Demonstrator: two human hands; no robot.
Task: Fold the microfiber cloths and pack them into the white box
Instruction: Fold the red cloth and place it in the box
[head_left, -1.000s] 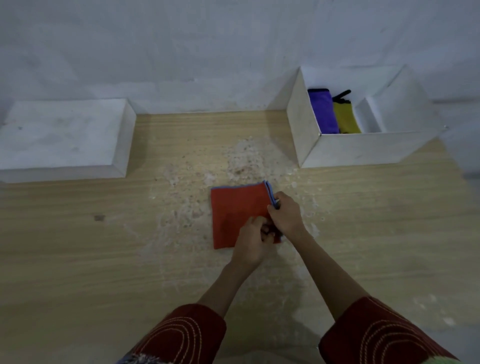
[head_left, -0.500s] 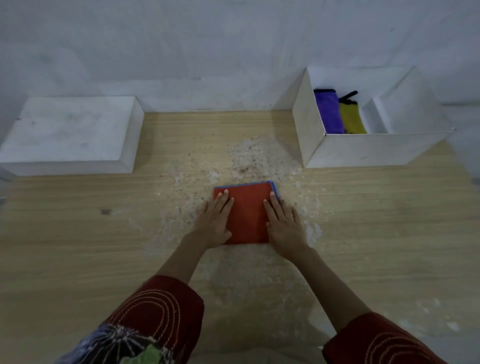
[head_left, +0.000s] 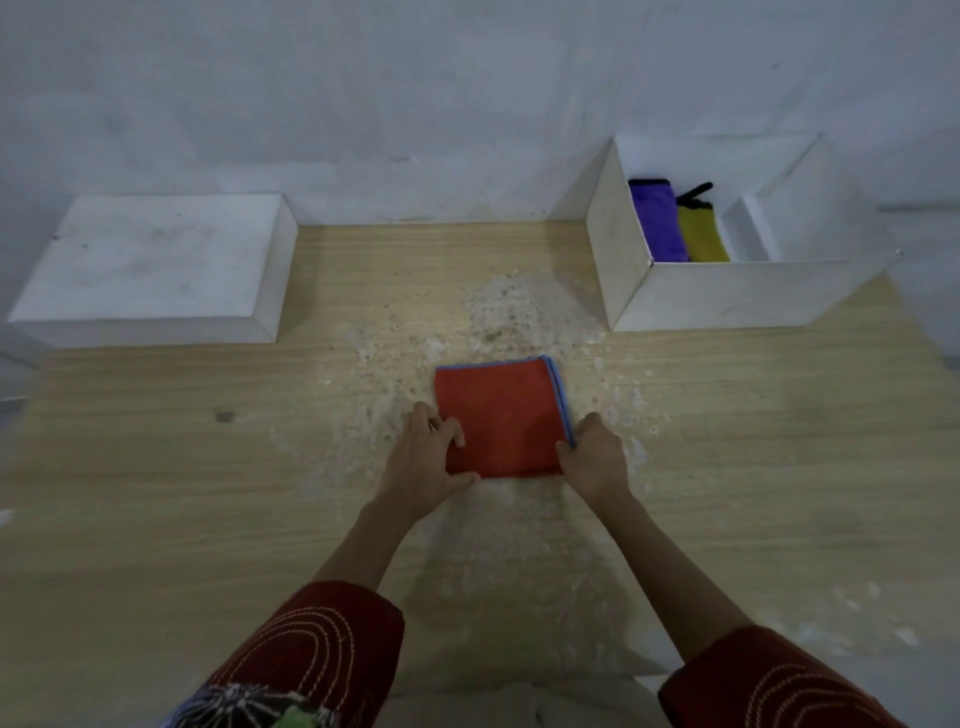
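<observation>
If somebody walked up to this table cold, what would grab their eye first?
The folded red microfiber cloth with blue edging at the centre of the table, gripped at its near corners by the left hand and right hand. Next, the open white box at the back right, with a purple cloth and a yellow cloth side by side at its left end.

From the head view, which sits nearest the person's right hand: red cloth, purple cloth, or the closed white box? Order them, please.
1. The red cloth: the right hand grips its right edge.
2. The purple cloth: inside the open white box, ahead and right.
3. The closed white box: far across the table, on the left.
</observation>
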